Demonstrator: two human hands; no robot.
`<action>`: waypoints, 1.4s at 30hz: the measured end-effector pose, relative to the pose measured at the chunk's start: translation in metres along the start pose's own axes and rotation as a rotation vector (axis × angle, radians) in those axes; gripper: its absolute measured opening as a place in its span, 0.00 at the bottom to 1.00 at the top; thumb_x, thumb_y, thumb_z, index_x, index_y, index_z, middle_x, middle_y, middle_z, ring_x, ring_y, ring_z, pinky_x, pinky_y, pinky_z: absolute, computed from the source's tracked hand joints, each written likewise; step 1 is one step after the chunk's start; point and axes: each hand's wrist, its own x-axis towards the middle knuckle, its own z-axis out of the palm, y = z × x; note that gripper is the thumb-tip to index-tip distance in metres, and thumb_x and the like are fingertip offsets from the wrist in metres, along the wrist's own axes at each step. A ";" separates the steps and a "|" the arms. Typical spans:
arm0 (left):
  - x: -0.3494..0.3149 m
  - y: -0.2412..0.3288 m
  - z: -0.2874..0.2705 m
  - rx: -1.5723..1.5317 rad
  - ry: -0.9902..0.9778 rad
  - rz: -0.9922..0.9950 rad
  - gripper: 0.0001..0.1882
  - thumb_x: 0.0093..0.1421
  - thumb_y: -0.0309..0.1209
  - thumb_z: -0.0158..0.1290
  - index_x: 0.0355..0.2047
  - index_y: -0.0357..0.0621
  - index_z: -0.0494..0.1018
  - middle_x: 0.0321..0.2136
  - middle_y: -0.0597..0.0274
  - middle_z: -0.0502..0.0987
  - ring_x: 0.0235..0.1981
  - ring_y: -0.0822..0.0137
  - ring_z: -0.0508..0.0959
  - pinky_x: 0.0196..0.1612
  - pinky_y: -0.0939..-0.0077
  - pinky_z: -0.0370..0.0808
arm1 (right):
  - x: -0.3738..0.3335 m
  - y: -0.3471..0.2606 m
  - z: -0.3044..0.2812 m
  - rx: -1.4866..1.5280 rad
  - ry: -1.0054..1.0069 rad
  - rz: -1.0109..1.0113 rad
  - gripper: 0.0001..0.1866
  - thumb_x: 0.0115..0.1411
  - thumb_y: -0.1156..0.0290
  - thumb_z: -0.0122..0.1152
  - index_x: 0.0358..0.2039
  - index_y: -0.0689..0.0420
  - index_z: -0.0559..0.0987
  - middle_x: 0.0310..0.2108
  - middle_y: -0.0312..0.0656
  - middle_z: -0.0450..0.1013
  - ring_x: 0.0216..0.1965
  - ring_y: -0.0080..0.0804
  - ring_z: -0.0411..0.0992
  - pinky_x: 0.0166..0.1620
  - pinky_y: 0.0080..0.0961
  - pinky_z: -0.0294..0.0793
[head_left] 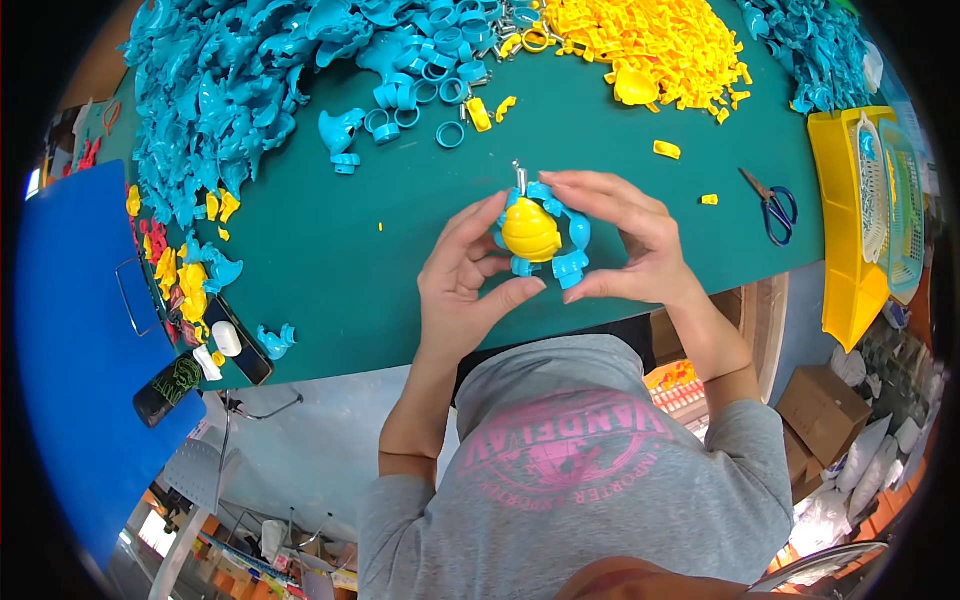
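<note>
Clearly the small turtle-shaped plastic toy (pixel 541 232), a yellow domed shell seated in a blue body with stubby legs and a short metal stem at its far end, is a light, rigid piece: hard moulded plastic, smooth and probably a little slippery on the dome, and likely to pop apart if the shell is only pressed in. By that judgement the safest hold is at the blue rim and legs, not the glossy yellow top. It sits in mid-air just above the green table mat (pixel 340 250), near the table's near edge and roughly centre. Both hands are closed around it from opposite sides. The left hand (pixel 462 285) cups it from the left and below, thumb angled up under the near legs, fingers curled beside the shell. The right hand (pixel 632 245) arches over from the right, fingers stretched across the far side, thumb pinching the near-right leg. Both forearms rise from the near edge, elbows bent. Far off lie a heap of blue plastic parts (pixel 230 80), a pile of yellow parts (pixel 640 40) and blue-handled scissors (pixel 775 208).
</note>
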 end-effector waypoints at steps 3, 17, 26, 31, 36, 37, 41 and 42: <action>0.002 0.003 0.002 0.071 -0.039 0.035 0.36 0.43 0.15 0.61 0.55 0.35 0.61 0.54 0.53 0.60 0.48 0.64 0.71 0.44 0.74 0.76 | -0.002 -0.001 0.000 0.004 0.008 -0.016 0.40 0.34 0.62 0.75 0.49 0.64 0.71 0.50 0.53 0.67 0.52 0.44 0.66 0.54 0.37 0.64; 0.001 0.004 0.005 0.101 -0.107 0.100 0.37 0.44 0.16 0.61 0.55 0.37 0.61 0.54 0.54 0.60 0.49 0.63 0.71 0.45 0.73 0.75 | -0.007 -0.003 -0.001 -0.049 0.009 -0.085 0.40 0.33 0.62 0.75 0.48 0.64 0.72 0.49 0.55 0.67 0.50 0.47 0.67 0.52 0.38 0.66; 0.007 0.004 0.008 -0.306 -0.053 -0.041 0.39 0.41 0.15 0.62 0.55 0.31 0.58 0.53 0.52 0.62 0.48 0.61 0.72 0.46 0.70 0.76 | -0.006 -0.003 0.009 0.392 0.119 0.126 0.27 0.44 0.68 0.70 0.45 0.62 0.74 0.52 0.52 0.63 0.55 0.43 0.62 0.55 0.38 0.63; 0.008 0.003 0.007 -0.207 -0.100 -0.037 0.39 0.40 0.15 0.63 0.55 0.34 0.60 0.54 0.53 0.62 0.49 0.62 0.71 0.45 0.70 0.76 | -0.006 0.016 0.001 0.434 0.003 -0.038 0.24 0.46 0.71 0.68 0.45 0.59 0.73 0.53 0.51 0.58 0.55 0.43 0.61 0.57 0.38 0.62; 0.005 0.007 0.014 -0.042 -0.094 0.070 0.40 0.39 0.15 0.64 0.55 0.36 0.61 0.53 0.54 0.61 0.49 0.62 0.70 0.44 0.72 0.77 | -0.001 0.013 0.015 0.600 0.106 0.028 0.27 0.43 0.72 0.70 0.46 0.58 0.71 0.56 0.51 0.56 0.56 0.41 0.61 0.57 0.38 0.62; 0.004 0.007 0.014 -0.059 -0.086 0.028 0.40 0.39 0.15 0.63 0.54 0.36 0.61 0.53 0.54 0.61 0.49 0.62 0.70 0.45 0.72 0.76 | 0.001 0.008 0.017 0.683 0.207 0.106 0.29 0.42 0.72 0.71 0.46 0.58 0.71 0.56 0.50 0.57 0.56 0.40 0.61 0.57 0.37 0.62; 0.002 0.000 0.005 -0.005 -0.132 0.027 0.37 0.43 0.17 0.62 0.54 0.37 0.61 0.52 0.55 0.63 0.50 0.62 0.70 0.49 0.70 0.73 | -0.003 -0.001 0.005 0.314 -0.044 0.294 0.31 0.40 0.73 0.72 0.47 0.57 0.71 0.48 0.44 0.68 0.50 0.36 0.67 0.52 0.30 0.68; 0.003 0.000 0.006 -0.001 -0.128 0.025 0.37 0.43 0.17 0.62 0.54 0.37 0.61 0.52 0.55 0.63 0.50 0.62 0.70 0.49 0.70 0.73 | -0.002 -0.004 0.007 0.319 -0.046 0.293 0.31 0.40 0.73 0.72 0.47 0.57 0.71 0.48 0.44 0.68 0.50 0.36 0.67 0.52 0.30 0.68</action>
